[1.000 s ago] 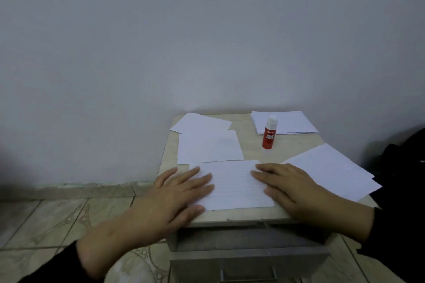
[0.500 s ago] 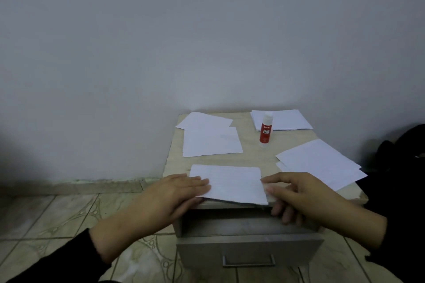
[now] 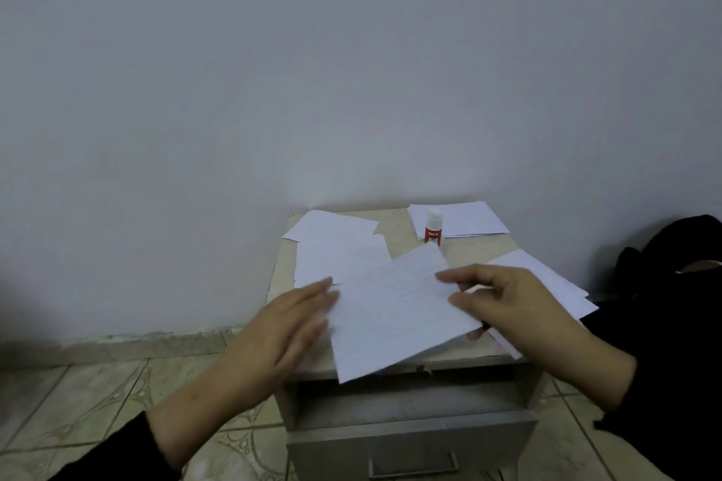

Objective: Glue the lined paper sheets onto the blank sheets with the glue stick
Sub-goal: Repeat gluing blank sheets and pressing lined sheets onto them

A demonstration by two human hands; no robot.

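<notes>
A lined paper sheet (image 3: 394,308) is lifted and tilted above the front of the small table (image 3: 406,238). My right hand (image 3: 504,308) pinches its right edge, thumb on top and fingers underneath. My left hand (image 3: 289,320) lies with straight fingers at the sheet's left edge. A red glue stick (image 3: 433,227) with a white cap stands upright at the back. Blank sheets (image 3: 336,242) lie at the back left, a stack of sheets (image 3: 465,221) at the back right, and more sheets (image 3: 554,277) on the right behind my right hand.
The table stands against a plain wall (image 3: 351,70). Its drawer (image 3: 410,437) is pulled partly out below the front edge. A dark bag or cloth (image 3: 680,258) sits on the right. Patterned floor tiles (image 3: 78,394) spread to the left.
The lined sheet, flat under both palms a second ago, slid to the front edge and is now raised and turned in my right hand. My left hand no longer presses on it.
</notes>
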